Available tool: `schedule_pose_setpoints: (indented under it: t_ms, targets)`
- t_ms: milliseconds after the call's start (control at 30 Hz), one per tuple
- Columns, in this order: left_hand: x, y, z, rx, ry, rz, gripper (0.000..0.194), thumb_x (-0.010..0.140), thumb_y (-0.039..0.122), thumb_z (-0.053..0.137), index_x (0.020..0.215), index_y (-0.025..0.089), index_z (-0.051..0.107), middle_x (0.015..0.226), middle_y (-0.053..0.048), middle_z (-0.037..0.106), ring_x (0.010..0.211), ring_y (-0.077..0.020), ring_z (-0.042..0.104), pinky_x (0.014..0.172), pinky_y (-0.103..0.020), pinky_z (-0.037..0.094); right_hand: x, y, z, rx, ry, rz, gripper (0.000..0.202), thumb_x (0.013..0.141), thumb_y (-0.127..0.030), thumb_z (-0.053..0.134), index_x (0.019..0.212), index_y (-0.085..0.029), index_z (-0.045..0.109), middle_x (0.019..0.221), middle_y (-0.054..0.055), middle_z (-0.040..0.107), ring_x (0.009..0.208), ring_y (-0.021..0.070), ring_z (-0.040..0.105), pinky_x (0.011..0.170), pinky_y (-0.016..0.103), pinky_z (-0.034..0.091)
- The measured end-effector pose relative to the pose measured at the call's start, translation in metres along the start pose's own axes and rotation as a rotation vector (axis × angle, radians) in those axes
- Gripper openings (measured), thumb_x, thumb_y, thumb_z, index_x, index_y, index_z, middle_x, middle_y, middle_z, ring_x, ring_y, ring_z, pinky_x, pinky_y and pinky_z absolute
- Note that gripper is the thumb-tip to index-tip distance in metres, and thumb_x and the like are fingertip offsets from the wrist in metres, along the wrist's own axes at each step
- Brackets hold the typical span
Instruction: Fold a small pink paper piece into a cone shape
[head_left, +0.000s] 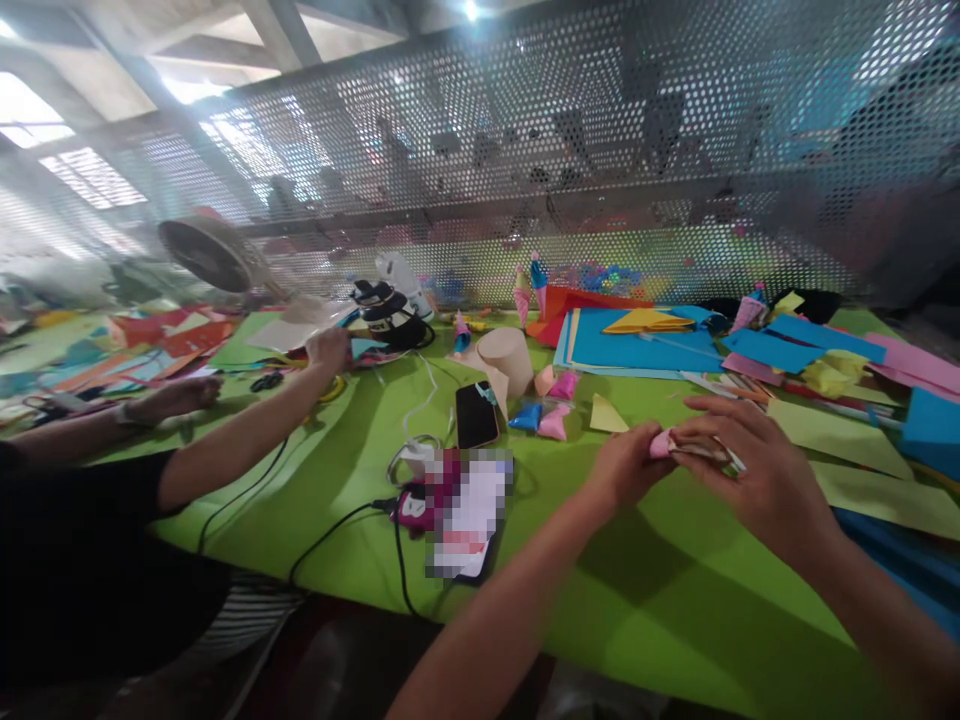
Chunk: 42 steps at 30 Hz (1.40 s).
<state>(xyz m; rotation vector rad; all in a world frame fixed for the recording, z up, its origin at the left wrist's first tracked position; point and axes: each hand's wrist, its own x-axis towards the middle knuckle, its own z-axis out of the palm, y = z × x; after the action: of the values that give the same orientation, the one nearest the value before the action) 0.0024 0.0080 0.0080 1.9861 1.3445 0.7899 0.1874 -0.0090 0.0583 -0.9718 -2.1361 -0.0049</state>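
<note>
My left hand (624, 468) is closed, its fingertips pinching a small pink piece of rolled paper (661, 445). Just right of it, my right hand (772, 480) curls its fingers round a thin brown-and-white object (712, 452), which I cannot make out; its near end meets the pink roll. Both hands hover over the green tabletop (645, 570). Behind my left hand lies a folded pale yellow paper piece (606, 414). Small pink and blue packets (555, 420) rest farther left. Pale yellow paper sheets (840, 437) spread beside my right hand.
A black phone (475, 418), a lit phone (472, 515) and a purple power strip (420, 508) with cords lie left of my arms. Blue sheets (637, 345) and a paper roll (504, 358) stand farther back. A co-worker's arm (255, 430) reaches across at left.
</note>
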Motion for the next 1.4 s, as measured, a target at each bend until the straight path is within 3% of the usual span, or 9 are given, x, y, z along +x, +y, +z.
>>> schedule_pose_setpoints:
  t_ms: [133,233,433,633,833,967,1200,1400]
  targets:
    - [0.0,-0.005,0.004,-0.153,0.038,0.011,0.023,0.087,0.03,0.071,0.084,0.02,0.05,0.079,0.002,0.059,0.072,-0.0138,0.051,0.065,-0.023,0.037,-0.002,-0.001,0.001,-0.105,0.096,0.096,0.031,0.091,-0.043,0.07,0.116,-0.025,0.065,0.113,0.011,0.073,0.104,0.0317,0.07,0.087,0.046,0.053]
    - [0.0,-0.009,0.006,-0.202,0.062,0.03,0.024,0.088,0.031,0.07,0.084,0.02,0.049,0.08,0.002,0.057,0.072,-0.0135,0.05,0.065,-0.023,0.037,-0.003,-0.003,0.002,-0.155,0.052,0.075,0.021,0.095,-0.042,0.067,0.107,-0.025,0.068,0.1,0.007,0.076,0.092,0.0282,0.071,0.081,0.042,0.051]
    - [0.0,-0.008,0.004,-0.079,0.05,0.024,0.023,0.087,0.029,0.073,0.085,0.019,0.052,0.08,0.001,0.06,0.073,-0.0148,0.052,0.065,-0.023,0.037,0.0,-0.002,0.001,0.06,-0.047,0.008,0.016,0.095,-0.036,0.068,0.106,-0.025,0.073,0.099,0.007,0.072,0.093,0.0251,0.068,0.08,0.039,0.052]
    - [-0.001,-0.001,0.0,0.009,-0.014,0.009,0.02,0.087,0.031,0.073,0.089,0.02,0.057,0.08,0.0,0.064,0.073,-0.0156,0.057,0.067,-0.024,0.038,0.002,-0.002,-0.001,0.107,-0.21,-0.013,0.018,0.099,-0.026,0.057,0.112,-0.027,0.07,0.105,0.008,0.071,0.096,0.0262,0.067,0.082,0.043,0.052]
    - [-0.001,-0.004,0.004,-0.095,0.007,-0.006,0.028,0.088,0.043,0.071,0.087,0.019,0.055,0.082,0.0,0.064,0.073,-0.0141,0.054,0.064,-0.022,0.039,-0.001,-0.001,-0.005,0.157,-0.021,0.134,0.014,0.095,-0.025,0.064,0.108,-0.027,0.065,0.104,0.004,0.074,0.095,0.025,0.07,0.082,0.039,0.054]
    - [-0.001,-0.004,0.005,-0.102,0.012,0.009,0.029,0.089,0.044,0.07,0.086,0.019,0.055,0.08,0.001,0.062,0.072,-0.0132,0.052,0.063,-0.022,0.038,0.0,0.001,-0.002,0.149,0.009,0.073,0.008,0.097,-0.027,0.063,0.101,-0.028,0.07,0.103,0.004,0.072,0.099,0.0238,0.068,0.088,0.039,0.053]
    - [-0.003,0.004,-0.001,-0.014,-0.013,0.008,0.024,0.089,0.039,0.071,0.087,0.02,0.056,0.073,0.002,0.058,0.067,-0.0141,0.052,0.061,-0.024,0.036,0.0,0.0,0.002,0.028,-0.14,0.026,0.02,0.1,-0.031,0.055,0.101,-0.027,0.075,0.121,0.01,0.066,0.113,0.0314,0.061,0.092,0.051,0.05]
    - [-0.003,-0.002,0.003,-0.15,-0.048,0.03,0.021,0.087,0.032,0.071,0.089,0.018,0.055,0.077,0.001,0.06,0.072,-0.015,0.056,0.065,-0.024,0.041,0.0,-0.004,0.002,0.007,-0.213,0.002,0.019,0.1,-0.032,0.055,0.103,-0.028,0.073,0.133,0.009,0.064,0.119,0.0344,0.061,0.096,0.058,0.049]
